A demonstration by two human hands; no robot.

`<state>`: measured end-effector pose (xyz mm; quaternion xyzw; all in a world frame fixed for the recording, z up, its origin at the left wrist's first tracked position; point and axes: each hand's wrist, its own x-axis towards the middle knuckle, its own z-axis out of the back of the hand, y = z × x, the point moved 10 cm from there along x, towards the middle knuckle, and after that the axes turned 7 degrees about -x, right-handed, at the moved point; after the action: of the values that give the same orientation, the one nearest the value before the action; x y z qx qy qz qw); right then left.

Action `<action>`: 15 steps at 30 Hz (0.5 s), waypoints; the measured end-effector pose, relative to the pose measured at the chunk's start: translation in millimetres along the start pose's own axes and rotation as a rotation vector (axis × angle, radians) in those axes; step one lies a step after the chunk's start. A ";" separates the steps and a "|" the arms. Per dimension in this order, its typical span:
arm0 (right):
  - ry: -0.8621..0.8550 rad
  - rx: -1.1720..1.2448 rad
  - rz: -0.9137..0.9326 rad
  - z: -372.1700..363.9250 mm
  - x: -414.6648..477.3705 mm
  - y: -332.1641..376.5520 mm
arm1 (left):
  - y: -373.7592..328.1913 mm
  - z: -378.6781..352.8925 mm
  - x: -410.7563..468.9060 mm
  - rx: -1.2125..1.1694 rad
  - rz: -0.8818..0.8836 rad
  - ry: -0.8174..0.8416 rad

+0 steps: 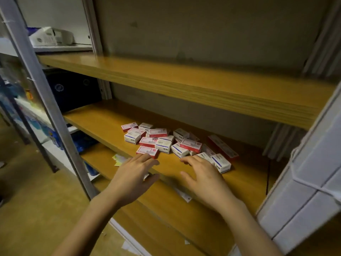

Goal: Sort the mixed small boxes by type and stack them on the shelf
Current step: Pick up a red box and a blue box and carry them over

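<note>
1. Small cardboard boxes (166,143) — red-and-white and blue-and-white, mixed — are lying just beyond the left hand (132,179) and right hand (203,179), both hovering flat with fingers spread, holding nothing.
2. They are sitting in a loose heap on the middle orange-brown wooden shelf (103,122); no stacks are showing, so sorting is probably only starting.
3. Next move is calling for pulling one colour aside — likely the nearest red-edged box (147,151).

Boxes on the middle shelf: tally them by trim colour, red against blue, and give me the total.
Red-trimmed boxes: 7, counting the long red box at the right of the pile
Blue-trimmed boxes: 8
Total: 15 that show clearly; the pile overlaps, so a few more may lie hidden underneath.
</note>
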<state>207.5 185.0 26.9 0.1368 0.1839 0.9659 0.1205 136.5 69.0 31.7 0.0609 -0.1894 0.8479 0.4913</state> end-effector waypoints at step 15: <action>0.001 -0.363 -0.522 -20.4 82.1 -92.0 | 56.4 -31.5 108.2 -0.164 -0.380 0.159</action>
<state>141.4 284.8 -9.0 0.0609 0.0375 0.9193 0.3869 35.6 143.6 19.3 -0.0118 -0.2037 0.7240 0.6589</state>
